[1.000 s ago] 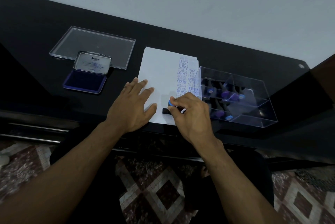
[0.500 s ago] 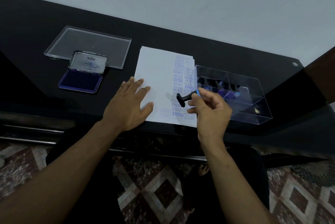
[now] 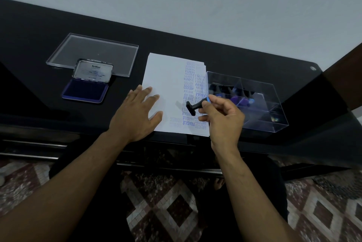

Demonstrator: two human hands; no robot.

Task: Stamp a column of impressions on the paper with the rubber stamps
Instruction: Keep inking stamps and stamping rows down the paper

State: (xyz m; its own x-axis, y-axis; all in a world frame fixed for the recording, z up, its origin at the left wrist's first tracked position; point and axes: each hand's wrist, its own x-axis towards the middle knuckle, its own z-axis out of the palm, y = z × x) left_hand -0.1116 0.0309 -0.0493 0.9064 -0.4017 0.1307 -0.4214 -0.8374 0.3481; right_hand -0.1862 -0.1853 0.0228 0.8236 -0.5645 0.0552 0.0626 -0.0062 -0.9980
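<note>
A white sheet of paper lies on the black table, with columns of blue impressions (SAMPLE, AIR MAIL, FRAGILE) down its right side. My left hand lies flat with spread fingers on the paper's lower left edge. My right hand pinches a black rubber stamp with a blue cap, held tilted above the paper's lower right part, its face turned left. The open ink pad with its blue pad sits to the left of the paper.
A clear plastic box holding several more stamps stands right of the paper. A clear flat lid lies behind the ink pad. The table's front edge runs just below my hands; patterned floor shows underneath.
My right hand lifted the stamp off the paper's lower edge, where it was pressed, and now holds it raised and tilted. A fresh impression shows there. My left hand stayed in place.
</note>
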